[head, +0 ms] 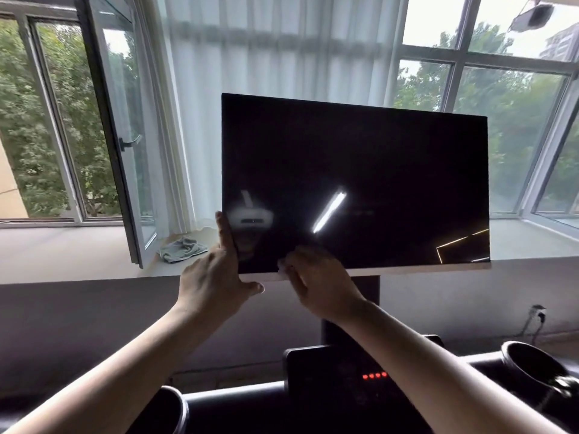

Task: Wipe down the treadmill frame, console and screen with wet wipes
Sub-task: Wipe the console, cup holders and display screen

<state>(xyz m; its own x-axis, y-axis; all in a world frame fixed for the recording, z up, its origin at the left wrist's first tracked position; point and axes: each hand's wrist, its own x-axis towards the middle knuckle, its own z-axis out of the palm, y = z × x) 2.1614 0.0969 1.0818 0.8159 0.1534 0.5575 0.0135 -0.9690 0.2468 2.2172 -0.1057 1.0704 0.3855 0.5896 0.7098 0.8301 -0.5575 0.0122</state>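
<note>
A large black screen (376,170) stands tilted on a dark post above the treadmill console (338,380), which shows a row of red lights. My left hand (216,277) grips the screen's lower left corner, forefinger up along the left edge and thumb under the bottom edge. My right hand (316,283) presses a small white wet wipe (283,267) against the screen's lower edge, just right of the left hand. Most of the wipe is hidden under the fingers.
Two dark cup holders sit in the console, one at left (169,408) and one at right (529,364). Behind the screen runs a windowsill (62,249) with a crumpled grey cloth (183,248), an inward-opened window sash (122,136) and white curtains.
</note>
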